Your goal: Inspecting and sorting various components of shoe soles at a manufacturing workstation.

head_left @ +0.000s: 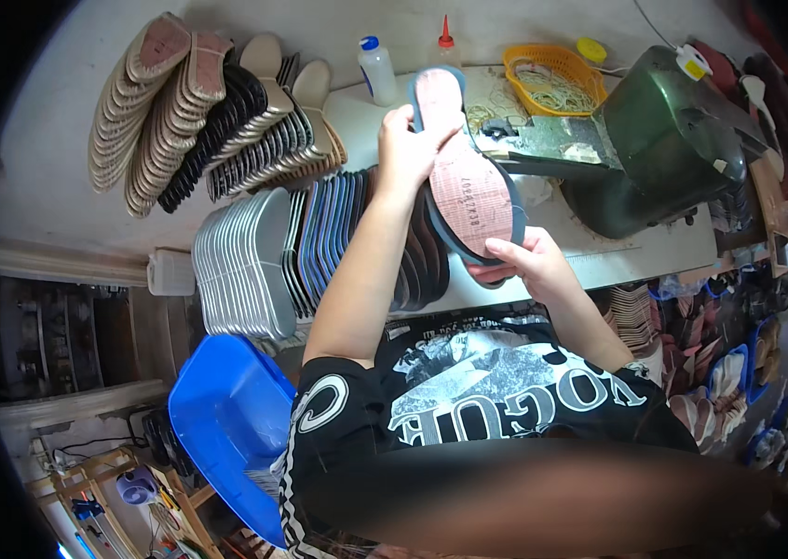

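one insole (468, 177), two hands (408, 149), two bottles (377, 70)

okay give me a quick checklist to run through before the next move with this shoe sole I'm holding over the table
1. Left hand grips the shoe sole near its narrow end: ok.
2. Right hand supports the wide end: ok.
3. Pink insole face is turned up: ok.
4. Insole sits square inside the dark rim: cannot tell.
5. Green machine is within arm's reach on the right: ok.
6. Glue bottles stand upright: ok.
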The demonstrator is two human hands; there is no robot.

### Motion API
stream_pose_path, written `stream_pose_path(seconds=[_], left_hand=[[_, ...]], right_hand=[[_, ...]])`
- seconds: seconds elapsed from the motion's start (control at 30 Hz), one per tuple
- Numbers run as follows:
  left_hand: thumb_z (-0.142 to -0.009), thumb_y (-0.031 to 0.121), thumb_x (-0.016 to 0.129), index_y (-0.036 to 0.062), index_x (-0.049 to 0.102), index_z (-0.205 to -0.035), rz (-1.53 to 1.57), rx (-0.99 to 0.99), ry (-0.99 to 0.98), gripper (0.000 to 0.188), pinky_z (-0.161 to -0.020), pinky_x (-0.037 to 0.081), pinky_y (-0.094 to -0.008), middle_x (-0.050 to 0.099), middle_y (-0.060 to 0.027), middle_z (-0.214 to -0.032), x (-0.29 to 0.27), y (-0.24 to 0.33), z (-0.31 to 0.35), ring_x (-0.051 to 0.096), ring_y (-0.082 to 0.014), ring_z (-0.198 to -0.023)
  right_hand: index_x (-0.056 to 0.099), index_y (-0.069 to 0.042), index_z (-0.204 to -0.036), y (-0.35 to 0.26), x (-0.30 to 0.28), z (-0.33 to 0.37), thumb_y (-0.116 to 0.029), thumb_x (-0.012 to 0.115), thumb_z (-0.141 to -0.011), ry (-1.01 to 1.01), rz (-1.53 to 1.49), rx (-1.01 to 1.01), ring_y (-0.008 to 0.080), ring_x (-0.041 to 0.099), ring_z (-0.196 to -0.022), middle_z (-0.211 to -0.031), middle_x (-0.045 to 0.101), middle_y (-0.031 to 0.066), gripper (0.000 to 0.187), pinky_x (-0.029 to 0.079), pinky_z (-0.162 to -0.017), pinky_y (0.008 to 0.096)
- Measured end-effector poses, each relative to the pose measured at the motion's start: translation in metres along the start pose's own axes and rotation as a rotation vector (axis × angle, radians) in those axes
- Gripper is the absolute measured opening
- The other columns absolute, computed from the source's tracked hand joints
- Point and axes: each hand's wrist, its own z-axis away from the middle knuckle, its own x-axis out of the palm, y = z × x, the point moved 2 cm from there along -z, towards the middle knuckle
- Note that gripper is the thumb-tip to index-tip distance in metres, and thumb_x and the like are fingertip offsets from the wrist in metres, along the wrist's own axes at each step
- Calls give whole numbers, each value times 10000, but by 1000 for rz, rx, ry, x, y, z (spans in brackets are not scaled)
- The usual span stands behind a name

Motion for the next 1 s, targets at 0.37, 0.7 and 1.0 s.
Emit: stream_pose_path(seconds=[0.37, 0.7, 1.0], left_hand=[[-723, 315, 777, -60, 658, -759, 179, -317, -99, 395, -734, 490, -370, 665, -215, -797, 35, 1, -21, 649, -292, -768], [-838, 550, 578, -72, 609, -1072, -465, 141, 107, 665, -1005, 377, -403, 573, -233, -1204, 25, 3, -59, 505, -314, -1180], [-690, 332, 806, 67, 636, -937, -383, 19, -1296, 401, -919, 389, -321, 617, 0, -919, 16, 46, -107, 560, -125, -926]], right_hand=[[603, 53, -1065, -5, 2, -6, -141, 589, -913, 127, -204, -5, 236, 701, -759, -896, 684, 158, 246, 568, -723, 317], [581, 61, -1098, -14, 25, -45, -117, 528, -946, 173, -388, -243, 222, 676, -854, -1001, 663, 147, 240, 578, -773, 349], [591, 78, -1081, -36, 13, -72, -221, 542, -954, 220, -411, -151, 230, 690, -828, -960, 670, 186, 328, 568, -766, 312]])
